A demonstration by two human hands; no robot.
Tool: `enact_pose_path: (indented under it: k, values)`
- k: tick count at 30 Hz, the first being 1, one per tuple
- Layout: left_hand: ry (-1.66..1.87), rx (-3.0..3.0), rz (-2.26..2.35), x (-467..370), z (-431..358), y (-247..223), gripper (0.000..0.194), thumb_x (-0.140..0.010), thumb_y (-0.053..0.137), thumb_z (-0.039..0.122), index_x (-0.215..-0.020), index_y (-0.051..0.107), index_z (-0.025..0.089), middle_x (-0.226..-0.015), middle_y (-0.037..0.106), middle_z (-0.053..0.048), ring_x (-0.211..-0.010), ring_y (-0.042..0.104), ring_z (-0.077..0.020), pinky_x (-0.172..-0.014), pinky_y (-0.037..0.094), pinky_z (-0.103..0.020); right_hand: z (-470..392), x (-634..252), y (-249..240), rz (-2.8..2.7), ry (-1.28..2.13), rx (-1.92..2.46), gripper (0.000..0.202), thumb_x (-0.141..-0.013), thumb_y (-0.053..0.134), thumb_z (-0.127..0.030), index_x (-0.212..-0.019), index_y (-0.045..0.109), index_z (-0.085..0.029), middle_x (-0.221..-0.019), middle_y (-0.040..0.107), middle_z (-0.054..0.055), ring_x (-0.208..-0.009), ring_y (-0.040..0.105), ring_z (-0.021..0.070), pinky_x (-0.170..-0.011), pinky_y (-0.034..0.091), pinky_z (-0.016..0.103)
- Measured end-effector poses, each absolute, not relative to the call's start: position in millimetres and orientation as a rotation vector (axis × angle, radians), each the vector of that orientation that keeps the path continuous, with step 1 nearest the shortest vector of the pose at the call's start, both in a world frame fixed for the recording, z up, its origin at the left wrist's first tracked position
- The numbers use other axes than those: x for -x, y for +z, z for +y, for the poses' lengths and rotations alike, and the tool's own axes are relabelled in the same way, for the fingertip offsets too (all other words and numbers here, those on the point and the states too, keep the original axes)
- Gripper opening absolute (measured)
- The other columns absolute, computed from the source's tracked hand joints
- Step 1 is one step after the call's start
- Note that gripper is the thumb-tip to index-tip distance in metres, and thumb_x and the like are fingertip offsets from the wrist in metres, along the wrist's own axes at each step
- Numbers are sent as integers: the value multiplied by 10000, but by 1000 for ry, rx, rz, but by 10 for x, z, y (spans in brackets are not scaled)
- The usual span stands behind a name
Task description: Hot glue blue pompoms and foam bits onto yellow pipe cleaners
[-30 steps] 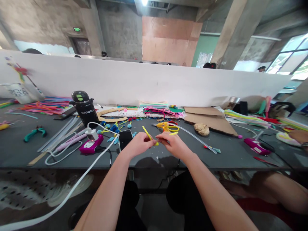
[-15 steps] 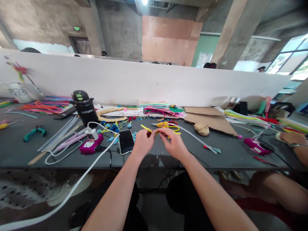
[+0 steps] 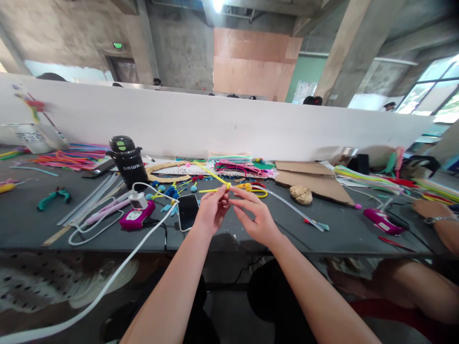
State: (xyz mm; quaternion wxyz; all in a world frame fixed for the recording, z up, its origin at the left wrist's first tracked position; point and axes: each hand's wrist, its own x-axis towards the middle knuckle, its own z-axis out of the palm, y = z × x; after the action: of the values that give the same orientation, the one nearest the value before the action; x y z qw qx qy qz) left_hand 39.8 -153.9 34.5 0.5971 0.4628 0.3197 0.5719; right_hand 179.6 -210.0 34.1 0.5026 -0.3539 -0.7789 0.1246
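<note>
A yellow pipe cleaner [image 3: 214, 175] is pinched in my left hand [image 3: 211, 210], near a small bent loop or knot at the fingertips. One long end rises up and to the left, and a shorter end points left just above the hand. My right hand [image 3: 257, 220] has its fingers stretched out, and the index fingertip is at the loop. Behind the right fingers lie yellow-handled scissors or pliers [image 3: 263, 192], partly hidden. Left of my left hand rests a phone [image 3: 188, 212] with a dark screen.
A black bottle [image 3: 131, 167], magenta power blocks [image 3: 135, 219] and a white cable [image 3: 143, 239] are on the left. Teal pliers [image 3: 53, 197] lie farther left. Cardboard [image 3: 315, 184] and a tan lump [image 3: 301, 194] sit right. Another person's arm [image 3: 437, 220] rests at the far right.
The yellow pipe cleaner has gone from lying across both hands to being bent, with one end swung up and left. My right fingers have loosened and straightened.
</note>
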Motion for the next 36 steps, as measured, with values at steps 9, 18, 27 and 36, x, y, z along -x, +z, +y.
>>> enact_pose_path:
  k: [9,18,27,36]
  values:
    - [1555,-1541,891,-220,-1481,307,270,-791,708,418,-753,703,151,-672,617,-19,-600,516,-112,-570,391,-226,-1881,-2003,325,-1189,1077,988,383,-888,518,-529,-828,713,-204,-847,723,76,-751,660,203,-694,515,337]
    - [1527,-1950,861,-234,-1505,269,168,-831,669,349,-853,761,210,-811,698,-48,-718,582,-167,-683,425,-269,-1910,-1999,313,-1197,1311,947,319,-799,706,-492,-887,723,-186,-794,709,48,-716,653,149,-694,502,270]
    - [1493,-1636,852,-413,-1641,311,217,-809,685,377,-816,747,169,-742,675,-43,-625,571,-144,-603,444,-243,-1930,-1914,300,-1228,1161,925,266,-748,759,-431,-822,689,-186,-717,647,11,-644,577,130,-627,487,265]
    - [1227,-1292,683,-363,-1598,330,317,-774,714,443,-739,655,133,-630,550,0,-548,470,-84,-536,372,-212,-1950,-1997,348,-1558,967,971,258,-818,689,-427,-920,704,-190,-777,636,13,-657,533,132,-624,439,271]
